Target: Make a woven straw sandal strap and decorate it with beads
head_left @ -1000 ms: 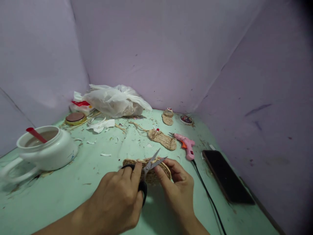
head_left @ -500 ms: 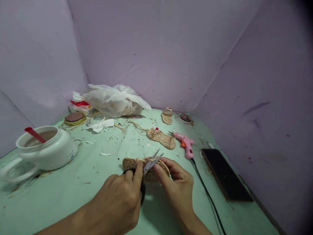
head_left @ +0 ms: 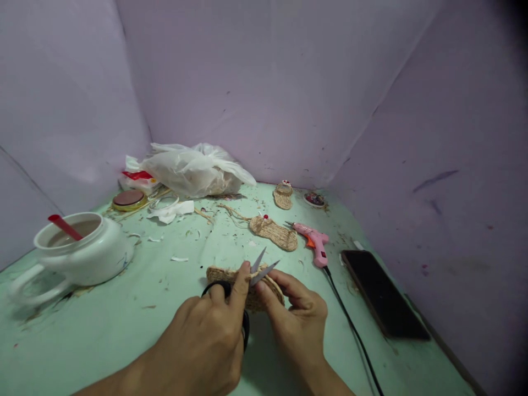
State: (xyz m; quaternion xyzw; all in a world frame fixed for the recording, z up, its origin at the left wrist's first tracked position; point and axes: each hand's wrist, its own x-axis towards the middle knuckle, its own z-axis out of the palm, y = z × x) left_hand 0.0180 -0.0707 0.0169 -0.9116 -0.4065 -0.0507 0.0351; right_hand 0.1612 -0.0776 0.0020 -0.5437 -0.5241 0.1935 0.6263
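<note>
My left hand [head_left: 210,330] is closed on the black handles of a pair of scissors [head_left: 265,270]. The blades stand apart, at the upper edge of a woven twine slipper sole [head_left: 218,273]. Fingers and thumb of my right hand [head_left: 299,311] pinch the sole's right end, the thumb close to the blades. Part of the sole is hidden behind my left hand and the scissors. Beyond it lies another twine sole [head_left: 274,234] with a red bead and loose strands. A small finished-looking twine slipper [head_left: 282,197] rests farther back.
A pink glue gun [head_left: 311,242] lies right of the soles, its black cord running toward me. A phone [head_left: 383,294] is at the right. On the left stands a white pot [head_left: 99,253] with a red stick. A plastic bag [head_left: 193,170] sits against the back wall.
The scissors have shifted slightly right along the sole, and their blades have spread wider. My right hand keeps its pinch on the sole.
</note>
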